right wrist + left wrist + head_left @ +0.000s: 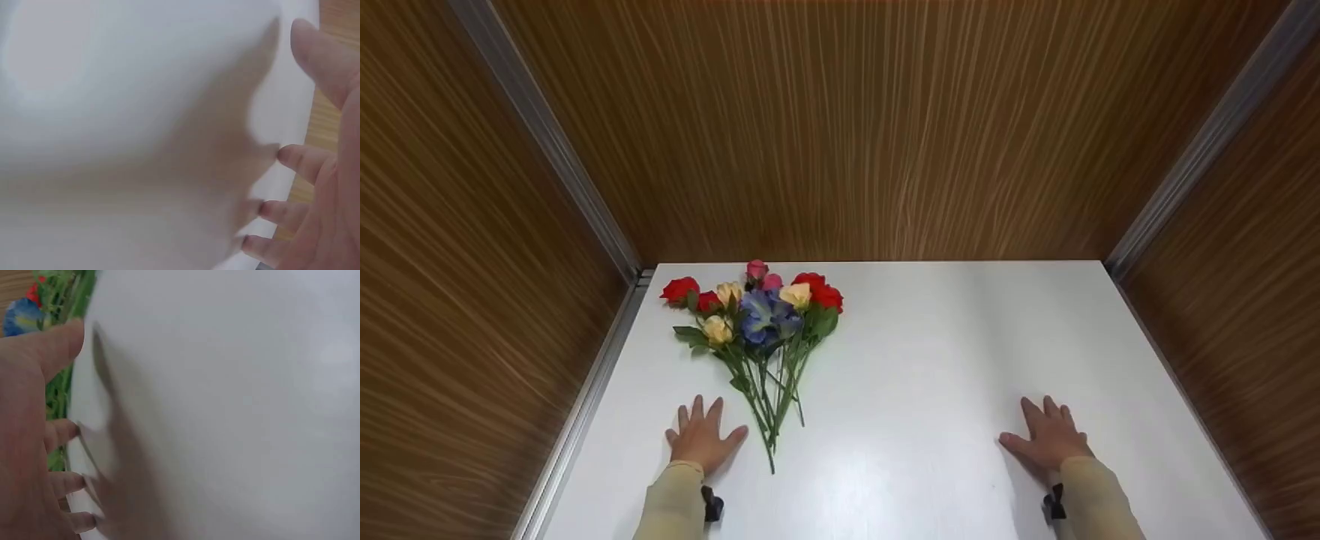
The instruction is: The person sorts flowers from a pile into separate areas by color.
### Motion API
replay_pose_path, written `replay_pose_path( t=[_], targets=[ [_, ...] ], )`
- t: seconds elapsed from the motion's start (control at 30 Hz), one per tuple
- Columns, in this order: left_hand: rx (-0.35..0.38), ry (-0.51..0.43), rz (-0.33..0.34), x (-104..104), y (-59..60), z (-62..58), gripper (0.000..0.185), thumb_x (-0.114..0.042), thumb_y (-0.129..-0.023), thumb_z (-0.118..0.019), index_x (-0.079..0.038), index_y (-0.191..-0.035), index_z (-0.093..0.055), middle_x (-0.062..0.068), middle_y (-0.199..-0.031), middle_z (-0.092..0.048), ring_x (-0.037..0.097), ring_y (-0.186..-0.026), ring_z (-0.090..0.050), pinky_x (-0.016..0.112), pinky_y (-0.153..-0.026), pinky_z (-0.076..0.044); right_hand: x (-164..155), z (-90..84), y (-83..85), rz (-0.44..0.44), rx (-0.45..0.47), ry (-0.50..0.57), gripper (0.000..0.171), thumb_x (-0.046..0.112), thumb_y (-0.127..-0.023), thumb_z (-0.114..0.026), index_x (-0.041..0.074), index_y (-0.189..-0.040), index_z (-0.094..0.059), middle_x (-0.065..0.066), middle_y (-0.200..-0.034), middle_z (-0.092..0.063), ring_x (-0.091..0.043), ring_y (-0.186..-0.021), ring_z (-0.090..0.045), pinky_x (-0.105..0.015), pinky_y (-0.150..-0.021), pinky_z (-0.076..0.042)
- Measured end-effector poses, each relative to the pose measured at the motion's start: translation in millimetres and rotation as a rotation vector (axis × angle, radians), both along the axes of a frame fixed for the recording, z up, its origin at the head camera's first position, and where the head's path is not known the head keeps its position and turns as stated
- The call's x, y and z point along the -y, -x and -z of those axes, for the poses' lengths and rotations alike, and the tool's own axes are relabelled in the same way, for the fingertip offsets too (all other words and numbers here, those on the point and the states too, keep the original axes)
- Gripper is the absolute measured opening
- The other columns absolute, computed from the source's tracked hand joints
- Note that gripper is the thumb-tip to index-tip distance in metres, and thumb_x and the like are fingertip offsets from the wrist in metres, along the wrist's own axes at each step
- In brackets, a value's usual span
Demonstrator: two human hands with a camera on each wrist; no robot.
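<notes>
A bunch of flowers (765, 319) lies on the left half of the white table (930, 360), its blooms toward the back and its green stems (771, 405) converging toward the front. Red, pink, cream and blue blooms show among the leaves. My left hand (703, 439) is spread palm down just left of the stem ends, holding nothing. In the left wrist view its fingertips come right at the tabletop, with a blue flower (22, 318) beyond the thumb. Far to the right, my right hand (1050, 439) is likewise spread low over the table, fingers apart and holding nothing.
Wood-grain panels (840, 135) rise behind the table and on both sides. Grey metal rails (559, 150) run along the corners where the panels meet. Each forearm wears a dark strap (711, 504) at the wrist.
</notes>
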State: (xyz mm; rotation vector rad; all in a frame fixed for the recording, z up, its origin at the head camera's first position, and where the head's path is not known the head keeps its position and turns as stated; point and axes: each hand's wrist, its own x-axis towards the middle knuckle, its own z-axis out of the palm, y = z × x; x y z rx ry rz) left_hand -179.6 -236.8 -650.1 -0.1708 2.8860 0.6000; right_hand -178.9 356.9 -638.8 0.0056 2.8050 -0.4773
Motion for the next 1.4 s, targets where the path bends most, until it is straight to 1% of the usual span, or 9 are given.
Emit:
replay_pose_path(
  t=[0.1, 0.2, 0.37, 0.6, 0.7, 0.83, 0.93, 1.13, 1.4],
  targets=[
    [-0.072, -0.027, -0.024, -12.1, 7.8, -4.3, 0.080, -0.057, -0.090, -0.056, -0.002, -0.145, -0.038, 0.029, -0.148, -0.029, 0.050, -0.136, -0.021, 0.070, -0.101, -0.019, 12.3, -7.3, 1.9, -0.009, -0.012, 0.042, 0.092, 0.065, -0.087, -0.053, -0.001, -0.147, -0.030, -0.036, -0.149, -0.017, -0.058, -0.134, -0.013, -0.078, -0.092, -0.014],
    [-0.136, -0.029, -0.049, -27.7, 16.5, -7.1, 0.077, -0.054, -0.091, -0.056, 0.005, -0.139, -0.043, 0.029, -0.135, -0.045, 0.045, -0.124, -0.037, 0.063, -0.095, -0.032, 27.6, -12.5, 5.5, -0.040, -0.057, 0.073, 0.082, 0.057, -0.090, -0.056, 0.000, -0.145, -0.035, -0.034, -0.146, -0.026, -0.055, -0.132, -0.024, -0.074, -0.096, -0.021],
    [-0.140, -0.041, -0.096, -54.8, 25.8, -8.3, 0.081, -0.058, -0.090, -0.053, 0.012, -0.131, -0.046, 0.029, -0.122, -0.051, 0.043, -0.111, -0.048, 0.057, -0.088, -0.041, 59.6, -20.5, 16.0, -0.099, -0.137, 0.102, 0.068, 0.046, -0.094, -0.058, 0.000, -0.142, -0.041, -0.032, -0.141, -0.038, -0.054, -0.125, -0.038, -0.065, -0.099, -0.031],
    [-0.096, -0.055, -0.155, -79.3, 29.2, -0.1, 0.098, -0.073, -0.085, -0.047, 0.014, -0.131, -0.044, 0.027, -0.117, -0.053, 0.042, -0.106, -0.052, 0.056, -0.083, -0.044, 114.9, -25.5, 30.1, -0.158, -0.196, 0.160, 0.056, 0.039, -0.093, -0.062, 0.004, -0.136, -0.051, -0.024, -0.133, -0.052, -0.043, -0.123, -0.047, -0.055, -0.102, -0.035],
    [-0.064, -0.066, -0.185, -83.2, 29.6, 2.7, 0.102, -0.075, -0.083, -0.048, 0.014, -0.133, -0.042, 0.028, -0.119, -0.053, 0.043, -0.108, -0.051, 0.058, -0.084, -0.043, 139.3, -24.9, 33.8, -0.182, -0.188, 0.187, 0.052, 0.038, -0.092, -0.063, 0.006, -0.133, -0.055, -0.019, -0.132, -0.055, -0.038, -0.123, -0.050, -0.051, -0.103, -0.036],
    [-0.035, -0.078, -0.197, -84.2, 30.6, 6.5, 0.103, -0.073, -0.083, -0.050, 0.012, -0.138, -0.037, 0.030, -0.123, -0.053, 0.046, -0.112, -0.050, 0.060, -0.088, -0.040, 167.6, -26.1, 37.9, -0.217, -0.174, 0.197, 0.048, 0.037, -0.093, -0.063, 0.007, -0.131, -0.058, -0.015, -0.128, -0.059, -0.034, -0.121, -0.053, -0.049, -0.102, -0.038],
    [-0.042, -0.077, -0.197, -82.6, 30.4, 9.3, 0.100, -0.072, -0.084, -0.051, 0.011, -0.138, -0.038, 0.030, -0.122, -0.054, 0.046, -0.112, -0.050, 0.059, -0.088, -0.041, 186.7, -27.7, 41.3, -0.256, -0.168, 0.209, 0.046, 0.037, -0.093, -0.062, 0.008, -0.129, -0.059, -0.013, -0.122, -0.063, -0.032, -0.115, -0.057, -0.048, -0.098, -0.041],
    [-0.069, -0.060, -0.176, -78.0, 27.9, 13.9, 0.093, -0.072, -0.084, -0.050, 0.009, -0.130, -0.048, 0.025, -0.113, -0.059, 0.042, -0.103, -0.054, 0.055, -0.083, -0.044, 220.5, -26.4, 45.2, -0.358, -0.172, 0.226, 0.042, 0.038, -0.094, -0.060, 0.007, -0.123, -0.063, -0.010, -0.110, -0.068, -0.029, -0.103, -0.063, -0.046, -0.090, -0.047],
    [-0.103, -0.035, -0.153, -76.9, 27.8, 11.7, 0.089, -0.070, -0.086, -0.048, 0.008, -0.128, -0.050, 0.024, -0.109, -0.060, 0.040, -0.100, -0.054, 0.053, -0.082, -0.044, 263.9, -21.5, 48.2, -0.379, -0.214, 0.247, 0.033, 0.038, -0.093, -0.062, 0.009, -0.107, -0.069, -0.003, -0.087, -0.069, -0.019, -0.079, -0.065, -0.038, -0.074, -0.051]
  ],
)
